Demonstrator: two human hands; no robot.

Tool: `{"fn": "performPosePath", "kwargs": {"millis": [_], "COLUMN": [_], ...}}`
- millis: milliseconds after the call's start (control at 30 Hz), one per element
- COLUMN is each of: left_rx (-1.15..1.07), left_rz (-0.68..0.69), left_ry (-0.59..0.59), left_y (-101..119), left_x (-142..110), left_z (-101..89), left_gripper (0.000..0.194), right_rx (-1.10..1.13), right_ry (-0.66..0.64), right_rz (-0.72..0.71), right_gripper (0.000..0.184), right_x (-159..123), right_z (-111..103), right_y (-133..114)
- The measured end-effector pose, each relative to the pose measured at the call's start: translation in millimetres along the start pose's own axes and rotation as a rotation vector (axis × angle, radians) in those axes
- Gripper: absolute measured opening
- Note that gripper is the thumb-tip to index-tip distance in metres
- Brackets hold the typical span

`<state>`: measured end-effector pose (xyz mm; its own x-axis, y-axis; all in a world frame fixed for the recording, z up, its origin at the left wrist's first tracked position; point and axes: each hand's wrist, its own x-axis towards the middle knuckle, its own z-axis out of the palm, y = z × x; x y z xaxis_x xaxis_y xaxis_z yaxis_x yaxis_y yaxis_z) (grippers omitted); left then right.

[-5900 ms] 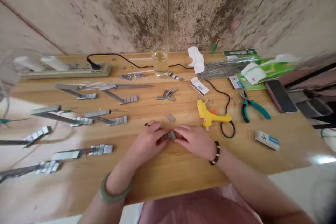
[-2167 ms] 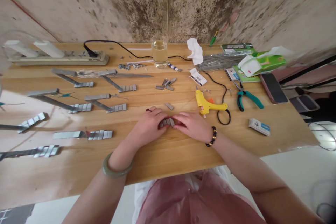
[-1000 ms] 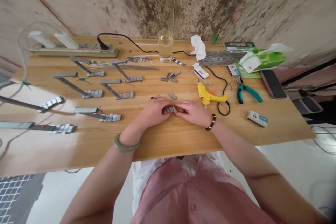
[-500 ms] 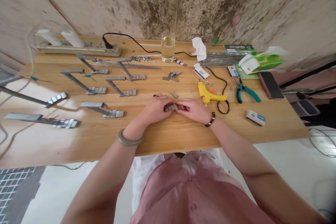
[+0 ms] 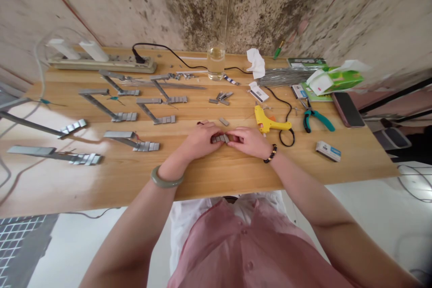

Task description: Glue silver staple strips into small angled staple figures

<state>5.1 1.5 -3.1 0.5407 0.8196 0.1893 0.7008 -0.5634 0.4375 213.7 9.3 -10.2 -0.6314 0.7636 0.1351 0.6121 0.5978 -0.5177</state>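
Near the front middle of the wooden table, my left hand (image 5: 202, 140) is closed on a short row of small grey blocks (image 5: 219, 138). My right hand (image 5: 247, 141) pinches the right end of that row with thumb and fingertips. Part of the row is hidden by my fingers. Just beyond my hands lies one loose grey block (image 5: 223, 121). Farther back is a small pile of grey strips (image 5: 223, 96). To the right of my right hand a yellow glue gun (image 5: 268, 120) rests on its side.
Several grey bent pieces with block-like bases (image 5: 124, 116) stand on the left. A power strip (image 5: 111, 64) and a glass of liquid (image 5: 216, 64) are at the back. On the right lie pliers (image 5: 319, 120), a small box (image 5: 328, 151), a phone (image 5: 348, 109) and a green tissue pack (image 5: 342, 78).
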Motion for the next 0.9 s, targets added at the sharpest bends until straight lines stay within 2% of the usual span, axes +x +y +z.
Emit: {"fn": "performPosePath", "kwargs": {"millis": [900], "left_rx": [-0.019], "left_rz": [-0.005], "left_ry": [0.001], "left_y": [-0.3], "left_x": [-1.6], "left_z": [1.4], "left_gripper": [0.011], "right_rx": [-0.034], "right_ry": [0.004], "right_rz": [0.016], "right_gripper": [0.029], "right_x": [-1.5], "right_z": [-0.4], "right_y": [-3.2]}}
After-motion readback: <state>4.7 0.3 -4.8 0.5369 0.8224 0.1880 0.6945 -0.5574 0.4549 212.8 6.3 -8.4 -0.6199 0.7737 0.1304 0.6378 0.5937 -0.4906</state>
